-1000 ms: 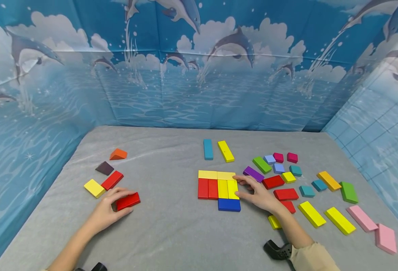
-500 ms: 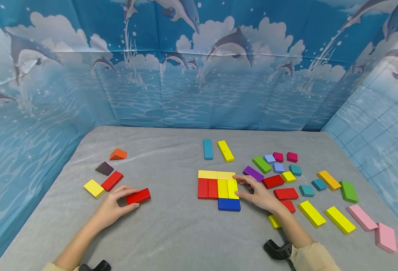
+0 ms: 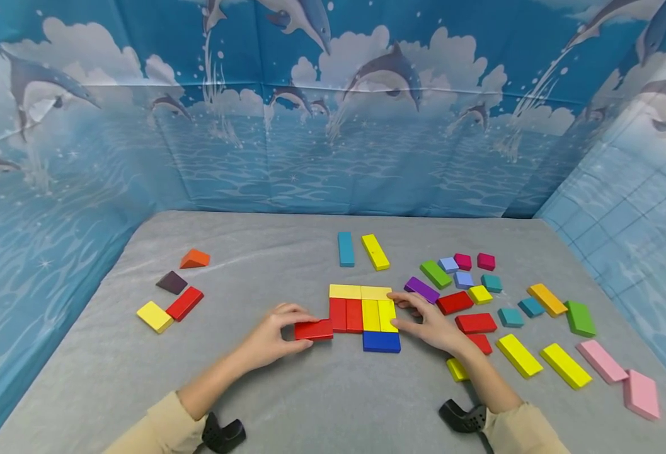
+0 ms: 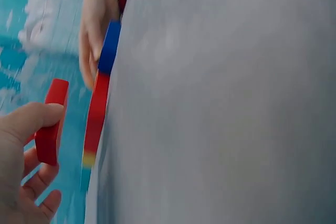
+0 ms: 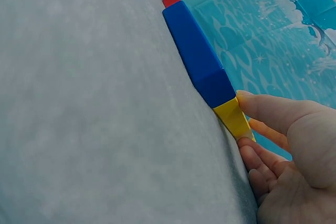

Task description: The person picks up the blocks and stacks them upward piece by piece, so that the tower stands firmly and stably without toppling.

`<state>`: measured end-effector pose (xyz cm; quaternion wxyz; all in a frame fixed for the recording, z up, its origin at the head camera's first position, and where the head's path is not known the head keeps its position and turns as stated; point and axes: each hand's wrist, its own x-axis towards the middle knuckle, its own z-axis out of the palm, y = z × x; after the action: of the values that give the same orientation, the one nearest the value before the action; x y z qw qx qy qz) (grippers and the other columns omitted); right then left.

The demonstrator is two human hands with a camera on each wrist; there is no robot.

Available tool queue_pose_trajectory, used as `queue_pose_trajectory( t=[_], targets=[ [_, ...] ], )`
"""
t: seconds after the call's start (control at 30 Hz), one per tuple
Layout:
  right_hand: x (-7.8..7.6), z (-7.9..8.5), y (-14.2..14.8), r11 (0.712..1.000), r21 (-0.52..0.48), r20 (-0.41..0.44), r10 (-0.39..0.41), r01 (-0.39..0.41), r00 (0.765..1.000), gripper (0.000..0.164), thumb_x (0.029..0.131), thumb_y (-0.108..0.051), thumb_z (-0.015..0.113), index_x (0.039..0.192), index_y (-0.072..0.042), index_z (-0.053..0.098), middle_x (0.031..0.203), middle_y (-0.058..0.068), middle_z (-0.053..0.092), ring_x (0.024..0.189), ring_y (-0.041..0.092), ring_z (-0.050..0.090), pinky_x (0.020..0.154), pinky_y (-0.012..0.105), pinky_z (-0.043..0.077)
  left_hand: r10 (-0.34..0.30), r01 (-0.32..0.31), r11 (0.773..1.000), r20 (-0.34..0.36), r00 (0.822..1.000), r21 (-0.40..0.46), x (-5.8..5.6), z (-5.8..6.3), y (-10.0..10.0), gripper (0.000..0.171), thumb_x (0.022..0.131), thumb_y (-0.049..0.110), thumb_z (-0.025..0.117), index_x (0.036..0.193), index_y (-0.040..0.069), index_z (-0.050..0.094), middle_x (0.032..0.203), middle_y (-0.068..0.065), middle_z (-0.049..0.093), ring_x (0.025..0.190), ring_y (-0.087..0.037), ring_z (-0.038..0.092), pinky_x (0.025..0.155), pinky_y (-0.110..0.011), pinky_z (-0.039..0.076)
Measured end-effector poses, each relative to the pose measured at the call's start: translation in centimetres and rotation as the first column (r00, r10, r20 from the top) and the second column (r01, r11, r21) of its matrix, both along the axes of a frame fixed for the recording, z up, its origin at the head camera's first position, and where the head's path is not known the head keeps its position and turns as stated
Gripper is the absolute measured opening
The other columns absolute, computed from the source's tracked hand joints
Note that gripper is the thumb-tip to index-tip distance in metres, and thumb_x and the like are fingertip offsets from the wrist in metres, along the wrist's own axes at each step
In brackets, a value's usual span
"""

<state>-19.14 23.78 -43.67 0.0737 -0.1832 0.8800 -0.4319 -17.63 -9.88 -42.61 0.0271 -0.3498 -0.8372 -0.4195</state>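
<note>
My left hand (image 3: pixel 267 337) pinches a red rectangular block (image 3: pixel 315 330) between thumb and fingers. In the left wrist view this red block (image 4: pixel 49 142) is raised off the table. It hangs just left of a flat layout of blocks: two pale yellow blocks (image 3: pixel 345 291) along the far side, two upright red blocks (image 3: pixel 346 315), two upright yellow blocks (image 3: pixel 379 315) and a blue block (image 3: pixel 381 342) nearest me. My right hand (image 3: pixel 431 325) rests at the layout's right side, thumb and fingertips touching the yellow blocks' edge. In the right wrist view its fingers (image 5: pixel 262 161) are partly bent.
Many loose blocks lie at the right, among them a purple block (image 3: pixel 421 289), red blocks (image 3: pixel 476 323) and pink blocks (image 3: pixel 641 394). A teal block (image 3: pixel 346 249) and a yellow block (image 3: pixel 375 252) lie behind the layout. Several pieces, including an orange wedge (image 3: pixel 195 258), lie far left.
My left hand has carried the red block rightwards from the left part of the table to beside the layout's red blocks. My right hand has stayed at the layout's right edge.
</note>
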Motion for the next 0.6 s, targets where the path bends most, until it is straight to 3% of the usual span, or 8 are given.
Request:
queue_pose_trajectory(
  t=[0.27, 0.43, 0.6],
  targets=[
    [0.0, 0.0, -0.1, 1.000, -0.020, 0.014, 0.000, 0.000, 1.000, 0.050, 0.086, -0.023, 0.063, 0.131, -0.010, 0.046, 0.129, 0.011, 0.048, 0.113, 0.027, 0.045, 0.093, 0.047, 0.037, -0.082, 0.071, 0.989, -0.086, 0.993, -0.128, 0.0, -0.6, 4.1, 0.032, 0.077, 0.018, 0.073, 0.109, 0.015, 0.068, 0.104, 0.001, 0.060, 0.098, -0.012, 0.049, 0.087, -0.037, 0.039],
    [0.0, 0.0, 0.0, 1.000, -0.018, 0.002, 0.005, -0.005, 1.000, 0.050, 0.086, -0.022, 0.063, 0.131, -0.009, 0.046, 0.128, 0.011, 0.048, 0.112, 0.027, 0.046, 0.092, 0.047, 0.037, -0.103, 0.065, 0.972, -0.162, 0.981, -0.224, 0.1, -0.9, 4.9, 0.031, 0.079, 0.019, 0.071, 0.110, 0.015, 0.067, 0.104, 0.001, 0.058, 0.095, -0.012, 0.047, 0.083, -0.030, 0.039],
    [0.0, 0.0, 0.1, 1.000, -0.020, -0.009, 0.009, -0.009, 1.000, 0.050, 0.086, -0.021, 0.063, 0.131, -0.008, 0.046, 0.128, 0.011, 0.049, 0.112, 0.027, 0.046, 0.093, 0.047, 0.038, -0.119, 0.056, 0.963, -0.228, 0.966, -0.264, 0.0, -1.1, 5.1, 0.028, 0.081, 0.020, 0.069, 0.109, 0.016, 0.067, 0.103, 0.001, 0.056, 0.093, -0.011, 0.047, 0.079, -0.027, 0.038]
  ],
)
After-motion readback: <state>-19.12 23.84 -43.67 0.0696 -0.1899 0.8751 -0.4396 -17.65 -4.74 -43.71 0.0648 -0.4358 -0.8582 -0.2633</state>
